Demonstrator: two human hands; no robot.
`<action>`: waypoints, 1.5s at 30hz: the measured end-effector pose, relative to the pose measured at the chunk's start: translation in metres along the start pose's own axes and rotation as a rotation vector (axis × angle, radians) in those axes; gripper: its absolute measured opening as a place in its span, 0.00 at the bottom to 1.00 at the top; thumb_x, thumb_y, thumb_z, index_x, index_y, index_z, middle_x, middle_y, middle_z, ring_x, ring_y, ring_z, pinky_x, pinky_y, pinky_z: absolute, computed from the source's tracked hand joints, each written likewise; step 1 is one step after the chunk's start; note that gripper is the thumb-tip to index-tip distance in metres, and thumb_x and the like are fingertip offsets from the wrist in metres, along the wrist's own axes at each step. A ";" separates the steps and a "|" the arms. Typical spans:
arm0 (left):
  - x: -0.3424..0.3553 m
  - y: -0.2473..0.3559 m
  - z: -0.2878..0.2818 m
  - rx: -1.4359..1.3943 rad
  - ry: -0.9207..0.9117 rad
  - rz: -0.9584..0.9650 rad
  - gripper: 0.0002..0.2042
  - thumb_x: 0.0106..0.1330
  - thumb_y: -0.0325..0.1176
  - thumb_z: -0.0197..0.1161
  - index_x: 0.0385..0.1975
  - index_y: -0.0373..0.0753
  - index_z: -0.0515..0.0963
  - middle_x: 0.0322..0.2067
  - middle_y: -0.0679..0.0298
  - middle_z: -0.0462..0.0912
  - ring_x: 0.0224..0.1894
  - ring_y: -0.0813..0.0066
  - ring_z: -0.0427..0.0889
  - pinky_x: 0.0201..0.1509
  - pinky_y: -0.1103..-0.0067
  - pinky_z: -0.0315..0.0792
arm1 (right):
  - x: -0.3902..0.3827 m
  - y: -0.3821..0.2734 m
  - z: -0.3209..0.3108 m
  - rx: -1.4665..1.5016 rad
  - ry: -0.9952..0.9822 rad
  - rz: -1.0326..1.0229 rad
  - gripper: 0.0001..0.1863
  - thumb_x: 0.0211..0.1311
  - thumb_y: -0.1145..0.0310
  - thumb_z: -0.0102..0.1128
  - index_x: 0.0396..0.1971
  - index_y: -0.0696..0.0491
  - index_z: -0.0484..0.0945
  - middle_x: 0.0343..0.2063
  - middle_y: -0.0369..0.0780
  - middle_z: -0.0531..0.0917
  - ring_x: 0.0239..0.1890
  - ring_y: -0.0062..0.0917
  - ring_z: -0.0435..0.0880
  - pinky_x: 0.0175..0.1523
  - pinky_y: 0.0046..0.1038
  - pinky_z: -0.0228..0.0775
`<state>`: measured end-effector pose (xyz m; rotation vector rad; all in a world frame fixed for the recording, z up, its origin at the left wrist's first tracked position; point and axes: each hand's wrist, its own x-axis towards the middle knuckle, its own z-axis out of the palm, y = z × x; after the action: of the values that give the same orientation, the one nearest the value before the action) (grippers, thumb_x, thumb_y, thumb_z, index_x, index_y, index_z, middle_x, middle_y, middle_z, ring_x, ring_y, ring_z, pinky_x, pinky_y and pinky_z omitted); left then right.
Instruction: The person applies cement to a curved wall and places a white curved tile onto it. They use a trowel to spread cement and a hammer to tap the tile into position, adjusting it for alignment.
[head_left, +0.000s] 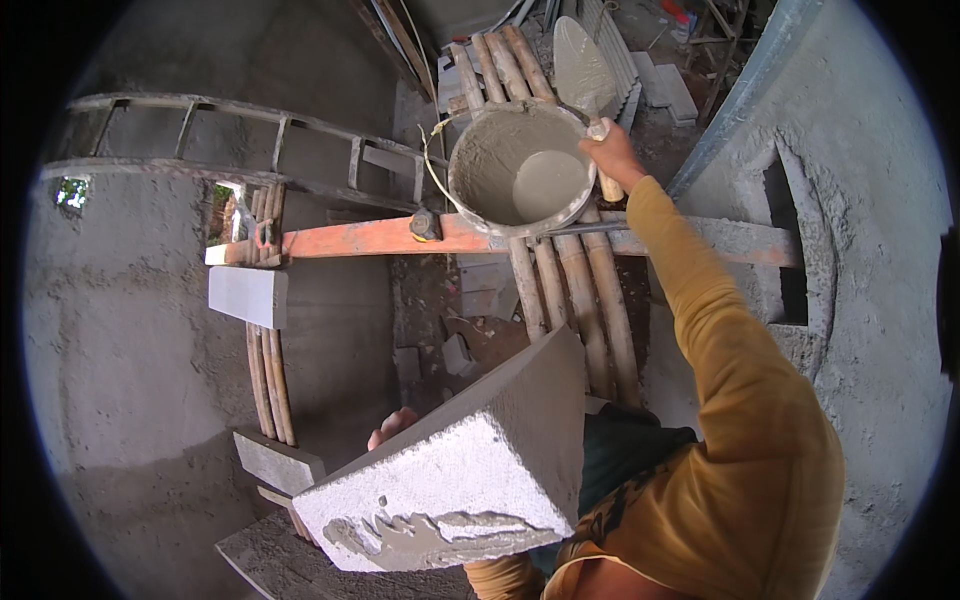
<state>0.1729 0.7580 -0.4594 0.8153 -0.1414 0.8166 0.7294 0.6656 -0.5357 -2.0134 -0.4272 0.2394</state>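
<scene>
My right hand (612,155) is closed around the handle of a trowel (583,68), at the right rim of a bucket (478,150). The trowel's blade points away from me, up and beyond the rim, and looks coated in grey mortar. Wet mortar (548,187) lies in the bottom of the bucket. Close to me, a large pale aerated concrete block (455,480) is tilted, with a ragged smear of mortar along its near end. The fingertips of my left hand (392,427) curl over its far left side; the block hides the rest of that hand.
An orange-red wooden beam (345,238) crosses under the bucket, with a tape measure (425,225) on it. Bamboo poles (582,290) run lengthwise below. A ladder (190,130) lies at the left. Loose blocks (248,296) sit along the left wall; a plastered wall (880,300) stands right.
</scene>
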 end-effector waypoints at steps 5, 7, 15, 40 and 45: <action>0.006 0.002 -0.006 -0.031 -0.028 -0.025 0.31 0.72 0.55 0.39 0.63 0.35 0.65 0.61 0.53 0.67 0.66 0.56 0.63 0.68 0.58 0.61 | 0.027 0.033 -0.023 -0.220 -0.081 0.012 0.27 0.49 0.61 0.67 0.48 0.59 0.76 0.44 0.52 0.82 0.50 0.45 0.81 0.54 0.37 0.71; 0.009 0.001 -0.007 -0.040 -0.033 -0.040 0.30 0.72 0.54 0.39 0.62 0.35 0.65 0.61 0.54 0.67 0.66 0.56 0.63 0.68 0.59 0.61 | 0.028 0.038 -0.033 -0.382 -0.049 -0.015 0.27 0.50 0.59 0.67 0.48 0.58 0.76 0.43 0.52 0.82 0.49 0.46 0.81 0.53 0.38 0.71; 0.000 0.005 -0.015 -0.142 0.076 -0.128 0.22 0.76 0.43 0.41 0.61 0.35 0.66 0.56 0.55 0.73 0.65 0.58 0.66 0.66 0.59 0.64 | 0.016 0.034 -0.034 -0.437 -0.139 0.000 0.28 0.47 0.57 0.70 0.45 0.59 0.78 0.42 0.53 0.83 0.49 0.47 0.81 0.54 0.41 0.71; 0.114 -0.032 0.026 0.683 0.771 -0.759 0.43 0.63 0.63 0.57 0.67 0.34 0.54 0.58 0.51 0.69 0.47 0.66 0.79 0.44 0.68 0.77 | -0.067 -0.191 -0.012 -0.010 -0.243 -0.502 0.29 0.47 0.66 0.68 0.50 0.65 0.73 0.42 0.55 0.83 0.46 0.39 0.84 0.50 0.34 0.73; 0.110 -0.028 0.015 0.493 0.566 -0.439 0.49 0.56 0.71 0.57 0.67 0.38 0.54 0.61 0.56 0.69 0.57 0.59 0.74 0.53 0.62 0.73 | -0.080 -0.225 -0.009 0.195 -0.446 -0.614 0.21 0.53 0.69 0.68 0.43 0.64 0.73 0.31 0.37 0.78 0.36 0.18 0.73 0.45 0.24 0.70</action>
<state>0.2713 0.8019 -0.4208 0.9933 0.7446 0.6376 0.6146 0.7207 -0.3329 -1.5432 -1.2246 0.3274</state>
